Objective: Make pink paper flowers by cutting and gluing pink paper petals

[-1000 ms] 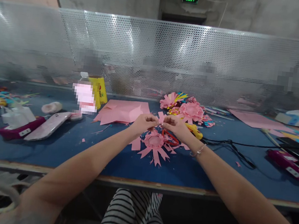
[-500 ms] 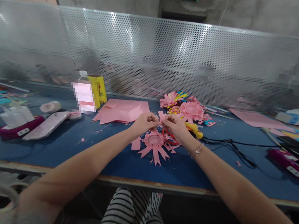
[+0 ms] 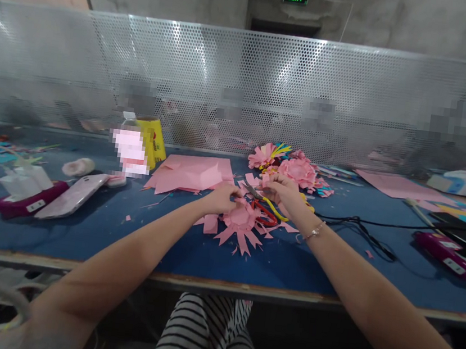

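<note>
On the blue tabletop lies a pink paper flower (image 3: 240,216) with pointed strips fanning toward me. My left hand (image 3: 222,198) is at its upper left edge, fingers curled and pinched together; what they hold, if anything, is hidden. To the right, my right hand (image 3: 285,193) pinches a small pink paper piece (image 3: 267,180) between thumb and fingers, raised just above the table. Scissors (image 3: 270,206) with yellow and red handles lie between the hands, blades toward the upper left, partly behind my right hand. Loose pink paper scraps (image 3: 210,224) surround the flower.
Pink paper sheets (image 3: 193,174) lie behind my left hand, finished-looking paper flowers (image 3: 298,170) behind my right. A bottle (image 3: 130,147), a phone (image 3: 72,195) and a purple power strip (image 3: 28,203) stand left. Black cable (image 3: 362,227) runs rightward. A perforated metal screen (image 3: 244,85) closes the back.
My hands have moved apart: the left went down to the flower's edge, the right shifted right with the pink paper piece. The scissors between them now show more.
</note>
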Demonstrator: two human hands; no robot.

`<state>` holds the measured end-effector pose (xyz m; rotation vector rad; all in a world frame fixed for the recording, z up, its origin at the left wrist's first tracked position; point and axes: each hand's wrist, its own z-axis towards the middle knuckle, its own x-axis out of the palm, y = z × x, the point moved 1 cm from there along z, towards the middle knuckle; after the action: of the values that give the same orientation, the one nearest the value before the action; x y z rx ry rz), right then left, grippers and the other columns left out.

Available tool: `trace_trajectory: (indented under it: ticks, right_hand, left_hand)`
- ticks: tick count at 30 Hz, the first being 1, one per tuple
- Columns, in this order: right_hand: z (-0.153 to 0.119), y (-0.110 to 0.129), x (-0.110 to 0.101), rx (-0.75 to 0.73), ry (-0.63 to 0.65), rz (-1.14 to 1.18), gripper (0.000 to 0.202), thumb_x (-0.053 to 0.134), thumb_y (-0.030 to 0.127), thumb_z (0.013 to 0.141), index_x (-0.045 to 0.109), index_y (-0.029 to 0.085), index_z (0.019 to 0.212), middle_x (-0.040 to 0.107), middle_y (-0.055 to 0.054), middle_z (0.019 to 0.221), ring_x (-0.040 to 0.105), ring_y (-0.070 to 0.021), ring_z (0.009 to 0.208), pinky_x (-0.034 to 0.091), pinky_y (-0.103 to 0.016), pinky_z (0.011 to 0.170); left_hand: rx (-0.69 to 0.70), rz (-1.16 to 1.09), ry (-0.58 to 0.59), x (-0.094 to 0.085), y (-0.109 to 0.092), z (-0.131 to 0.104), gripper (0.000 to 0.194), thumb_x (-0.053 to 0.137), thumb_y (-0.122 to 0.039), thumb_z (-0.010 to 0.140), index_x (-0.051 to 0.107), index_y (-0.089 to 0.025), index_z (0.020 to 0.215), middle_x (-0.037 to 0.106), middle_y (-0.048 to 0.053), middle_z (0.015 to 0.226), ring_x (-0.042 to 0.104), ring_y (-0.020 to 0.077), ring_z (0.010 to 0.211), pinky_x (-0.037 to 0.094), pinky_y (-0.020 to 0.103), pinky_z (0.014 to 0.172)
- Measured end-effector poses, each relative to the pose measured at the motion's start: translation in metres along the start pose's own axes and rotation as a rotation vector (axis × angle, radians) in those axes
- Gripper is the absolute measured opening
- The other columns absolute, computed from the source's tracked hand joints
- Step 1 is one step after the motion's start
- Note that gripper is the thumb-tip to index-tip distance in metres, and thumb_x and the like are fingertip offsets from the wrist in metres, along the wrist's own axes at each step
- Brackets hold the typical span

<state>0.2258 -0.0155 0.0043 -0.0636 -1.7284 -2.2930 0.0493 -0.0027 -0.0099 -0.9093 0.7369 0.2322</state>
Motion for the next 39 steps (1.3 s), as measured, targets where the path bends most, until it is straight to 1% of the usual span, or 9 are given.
trace_trajectory:
  ticks: [3, 6, 12, 18, 22, 25, 28, 32, 39]
  right_hand:
    - [0.002, 0.002, -0.004, 0.018, -0.034, 0.003, 0.024, 0.063, 0.021, 0.053, 0.042, 0.018, 0.063, 0.053, 0.006, 0.059, 0.058, -0.0094, 0.061, 0.046, -0.024, 0.060]
    - [0.003, 0.003, -0.010, 0.022, -0.061, -0.014, 0.023, 0.062, 0.022, 0.054, 0.042, 0.019, 0.066, 0.055, 0.006, 0.063, 0.058, -0.0093, 0.063, 0.046, -0.024, 0.061]
    - [0.005, 0.004, -0.017, -0.013, -0.096, -0.042, 0.021, 0.063, 0.022, 0.056, 0.046, 0.019, 0.068, 0.055, 0.006, 0.064, 0.054, -0.0060, 0.060, 0.046, -0.022, 0.063]
    - [0.003, 0.003, -0.012, 0.006, -0.079, -0.137, 0.021, 0.065, 0.025, 0.056, 0.053, 0.018, 0.071, 0.057, 0.003, 0.070, 0.055, -0.0068, 0.062, 0.046, -0.022, 0.061]
    - [0.002, -0.003, -0.005, 0.038, -0.048, -0.125, 0.021, 0.067, 0.024, 0.054, 0.054, 0.017, 0.068, 0.057, 0.003, 0.067, 0.057, -0.0088, 0.061, 0.048, -0.026, 0.064]
    - [0.002, -0.008, 0.000, 0.051, -0.017, -0.103, 0.022, 0.068, 0.022, 0.053, 0.053, 0.018, 0.068, 0.056, 0.003, 0.063, 0.056, -0.0088, 0.059, 0.049, -0.027, 0.063]
    - [0.002, -0.012, 0.005, 0.071, 0.002, -0.084, 0.021, 0.067, 0.021, 0.053, 0.053, 0.017, 0.068, 0.056, 0.003, 0.064, 0.055, -0.0075, 0.058, 0.049, -0.026, 0.062]
    - [-0.001, -0.010, 0.009, 0.097, 0.005, -0.031, 0.022, 0.067, 0.020, 0.053, 0.053, 0.017, 0.069, 0.057, 0.004, 0.066, 0.055, -0.0073, 0.059, 0.048, -0.025, 0.060]
    - [-0.006, -0.003, 0.015, 0.110, 0.019, 0.019, 0.022, 0.068, 0.019, 0.052, 0.053, 0.017, 0.069, 0.055, 0.004, 0.065, 0.054, -0.0073, 0.058, 0.048, -0.025, 0.058]
  left_hand:
    - [-0.097, -0.209, 0.006, -0.003, -0.003, 0.002, 0.008, 0.056, -0.021, 0.057, 0.052, -0.016, 0.061, 0.052, -0.001, 0.059, 0.047, 0.0096, 0.057, 0.036, 0.021, 0.054]
    - [-0.118, -0.324, -0.012, -0.007, -0.006, 0.001, 0.013, 0.059, -0.024, 0.058, 0.051, -0.015, 0.063, 0.052, -0.001, 0.060, 0.046, 0.0076, 0.056, 0.035, 0.020, 0.053]
    - [-0.080, -0.466, -0.168, -0.012, -0.011, 0.000, 0.018, 0.062, -0.029, 0.060, 0.052, -0.015, 0.066, 0.049, -0.002, 0.059, 0.043, 0.0049, 0.053, 0.033, 0.018, 0.051]
    - [-0.064, -0.615, -0.315, -0.016, -0.006, 0.003, 0.024, 0.065, -0.032, 0.058, 0.050, -0.014, 0.065, 0.048, -0.004, 0.058, 0.042, 0.0040, 0.053, 0.033, 0.018, 0.051]
    - [-0.084, -0.660, -0.350, -0.017, -0.003, 0.003, 0.025, 0.065, -0.032, 0.058, 0.050, -0.014, 0.065, 0.044, -0.006, 0.054, 0.038, 0.0027, 0.048, 0.031, 0.017, 0.047]
    - [-0.073, -0.672, -0.367, -0.016, -0.003, 0.003, 0.024, 0.065, -0.032, 0.058, 0.050, -0.014, 0.064, 0.045, -0.005, 0.054, 0.039, 0.0028, 0.049, 0.032, 0.017, 0.049]
    - [-0.079, -0.677, -0.358, -0.014, -0.004, 0.003, 0.024, 0.066, -0.032, 0.057, 0.052, -0.013, 0.064, 0.047, -0.005, 0.055, 0.042, 0.0032, 0.051, 0.034, 0.017, 0.051]
    - [-0.087, -0.683, -0.340, -0.012, -0.003, 0.004, 0.026, 0.067, -0.033, 0.056, 0.053, -0.013, 0.066, 0.049, -0.004, 0.057, 0.044, 0.0038, 0.053, 0.036, 0.018, 0.053]
    - [-0.097, -0.677, -0.347, -0.011, 0.001, 0.004, 0.027, 0.067, -0.034, 0.056, 0.054, -0.013, 0.067, 0.050, -0.004, 0.057, 0.045, 0.0037, 0.052, 0.037, 0.018, 0.053]
